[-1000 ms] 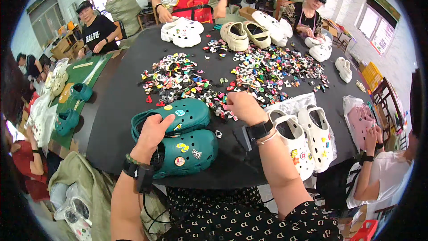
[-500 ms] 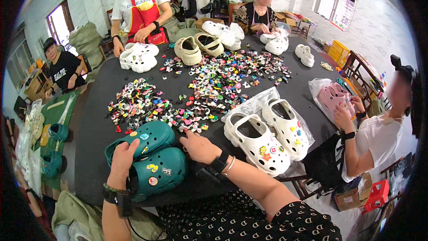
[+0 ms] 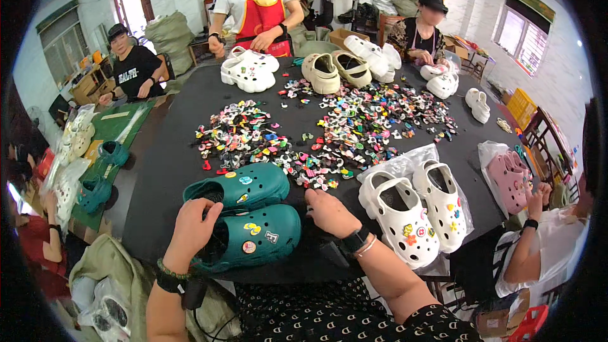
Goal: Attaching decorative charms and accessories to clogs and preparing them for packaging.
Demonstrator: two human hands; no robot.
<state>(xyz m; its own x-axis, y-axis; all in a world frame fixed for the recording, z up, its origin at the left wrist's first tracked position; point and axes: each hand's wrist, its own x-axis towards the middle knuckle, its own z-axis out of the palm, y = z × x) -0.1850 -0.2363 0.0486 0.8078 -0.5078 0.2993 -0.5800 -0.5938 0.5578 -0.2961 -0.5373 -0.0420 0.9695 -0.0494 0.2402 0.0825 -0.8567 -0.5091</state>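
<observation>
Two dark green clogs with small colourful charms lie side by side at the near edge of the black table [image 3: 171, 152]. My left hand [image 3: 193, 231] grips the heel end of the nearer green clog [image 3: 256, 237]. The farther green clog [image 3: 244, 187] lies just behind it. My right hand [image 3: 329, 212] rests on the table to the right of the nearer clog's toe, fingers curled, next to the spread of small colourful charms [image 3: 329, 139]. I cannot see whether it holds a charm.
A pair of white clogs [image 3: 415, 212] with charms sits on clear plastic to my right. More white and beige clogs [image 3: 326, 69] lie at the far side. Several people work around the table. Pink clogs in a bag [image 3: 510, 177] sit at the right edge.
My right hand has drawn back from the charm pile to the table beside the nearer green clog. My left hand has stayed on the clog's heel. The view has shifted leftwards.
</observation>
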